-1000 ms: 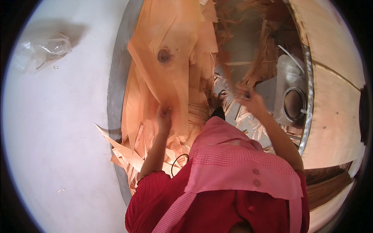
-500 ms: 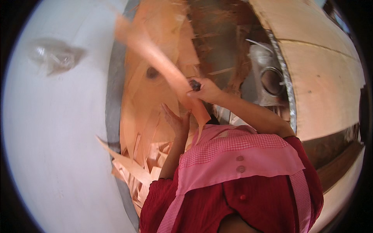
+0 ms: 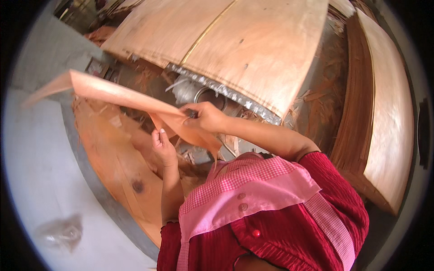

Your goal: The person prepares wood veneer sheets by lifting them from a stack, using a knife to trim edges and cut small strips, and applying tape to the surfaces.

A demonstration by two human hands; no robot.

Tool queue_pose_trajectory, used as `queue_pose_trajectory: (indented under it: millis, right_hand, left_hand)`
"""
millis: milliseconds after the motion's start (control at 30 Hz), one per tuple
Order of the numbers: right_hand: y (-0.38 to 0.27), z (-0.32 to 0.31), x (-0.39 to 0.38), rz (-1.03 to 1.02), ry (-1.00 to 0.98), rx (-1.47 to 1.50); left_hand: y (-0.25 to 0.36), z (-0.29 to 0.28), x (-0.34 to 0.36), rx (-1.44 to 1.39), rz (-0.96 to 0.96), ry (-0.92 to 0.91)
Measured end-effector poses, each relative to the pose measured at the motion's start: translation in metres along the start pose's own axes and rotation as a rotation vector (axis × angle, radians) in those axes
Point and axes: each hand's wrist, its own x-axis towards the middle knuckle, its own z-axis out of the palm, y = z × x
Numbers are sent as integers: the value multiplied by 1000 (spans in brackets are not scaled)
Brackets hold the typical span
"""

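Observation:
A long, thin strip of orange-brown wood veneer (image 3: 122,95) stretches from my chest out to the far left, its far end bent and blurred. My right hand (image 3: 206,118) is closed on the strip near its close end, with a small dark object (image 3: 193,114) also in the fingers; its kind I cannot make out. Below the strip, my left hand (image 3: 164,148) pinches a hanging edge of the same veneer between thumb and fingers. More veneer sheets (image 3: 113,153) lie in a layer under and to the left of my hands.
A broad table topped with pale wood sheets (image 3: 253,49) stands ahead. At the right is a tall stack of veneer sheets (image 3: 361,104). Veneer scraps (image 3: 325,90) litter the floor between. A clear plastic bag (image 3: 61,232) lies on the white surface (image 3: 40,180) at left.
My view and body have turned to the right, toward the wood-topped table. The strip has come along in my right hand, and my left hand, open before, has closed on its edge.

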Motion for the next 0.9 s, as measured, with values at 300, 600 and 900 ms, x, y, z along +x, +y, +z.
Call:
queue_pose_trajectory:
  millis: [300,600,900]
  right_hand:
    - [25,-213,-24,423,485,-360]
    - [98,-278,-23,581,630,570]
    - [174,-335,108,635,946,450]
  left_hand:
    - [-37,-30,205,646,194,-208]
    - [9,96,395,1040,455,-227]
    - [-16,411,481,1075,1312,-172]
